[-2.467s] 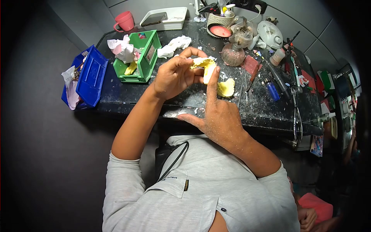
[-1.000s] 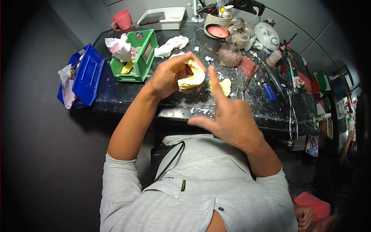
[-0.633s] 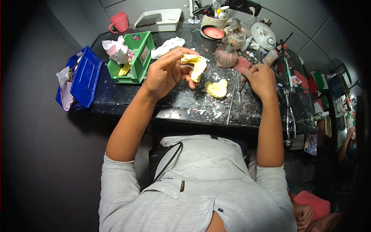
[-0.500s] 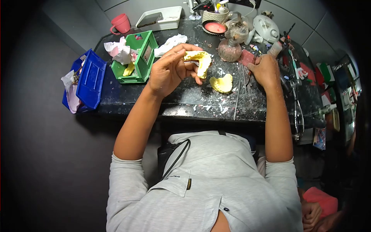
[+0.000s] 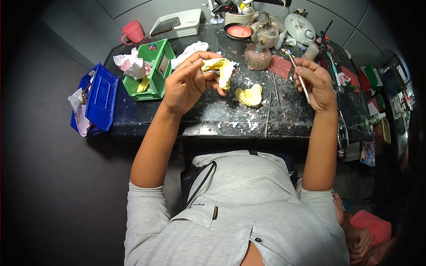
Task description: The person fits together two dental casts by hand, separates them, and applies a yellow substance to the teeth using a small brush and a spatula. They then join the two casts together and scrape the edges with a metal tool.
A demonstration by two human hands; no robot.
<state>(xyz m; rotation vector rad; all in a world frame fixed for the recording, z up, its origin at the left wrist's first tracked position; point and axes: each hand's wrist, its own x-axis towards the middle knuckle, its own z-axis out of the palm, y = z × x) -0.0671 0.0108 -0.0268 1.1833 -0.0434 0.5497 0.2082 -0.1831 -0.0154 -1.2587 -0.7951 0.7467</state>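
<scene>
Gripping a yellow dental cast between thumb and fingertips, the left hand holds it raised above the black worktop, in the upper centre of the frame. The right hand, at upper right, is closed around a thin metal instrument, pinched between thumb and fingers, its shaft running up and to the left toward a glass spirit lamp. A second yellow dental cast lies on the worktop between the two hands, just below and to the right of the held one, apart from both hands. White crumbs and chips are scattered over the surface around it. Two slender metal rods lie on the worktop just right of the resting cast. At upper left stand a green bin holding crumpled tissue and a yellow piece, and a blue bin at the worktop's left edge. A pink mug and a white tray sit along the top edge. At lower right of the frame, another person's hand and pink fabric are partly visible.
</scene>
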